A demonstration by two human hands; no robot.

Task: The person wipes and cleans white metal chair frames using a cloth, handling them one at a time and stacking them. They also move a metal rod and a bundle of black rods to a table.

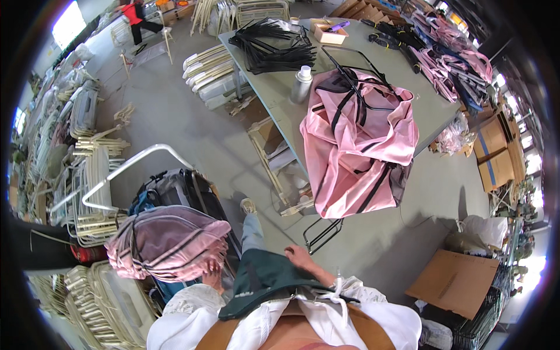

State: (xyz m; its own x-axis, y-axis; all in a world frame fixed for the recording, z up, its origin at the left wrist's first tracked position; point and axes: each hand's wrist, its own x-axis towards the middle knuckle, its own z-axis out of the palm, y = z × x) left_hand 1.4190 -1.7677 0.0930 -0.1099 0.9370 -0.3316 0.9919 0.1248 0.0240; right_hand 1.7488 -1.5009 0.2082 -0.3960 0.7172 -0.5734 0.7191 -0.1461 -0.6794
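Note:
My left hand (213,274) touches the lower edge of a stack of pink fabric pieces with grey mesh (168,245), which lies on a cart at my left; its fingertips are partly against the folds. My right hand (299,257) is in front of my dark green apron, fingers loosely bent, with nothing seen in it. Ahead, a pink fabric item with black trim (358,144) hangs over the corner of the table (271,100). A black wire frame (365,83) lies on its top, and another black wire frame (323,236) sticks out below it. A spray can (302,85) stands beside the fabric.
Black strips (275,48), a small box (331,35) and pink and dark fabric pieces (455,65) lie on the table. A cart with a white tube handle (135,157) is at left. Cardboard (453,280) lies at right. A person in red (131,15) is far off.

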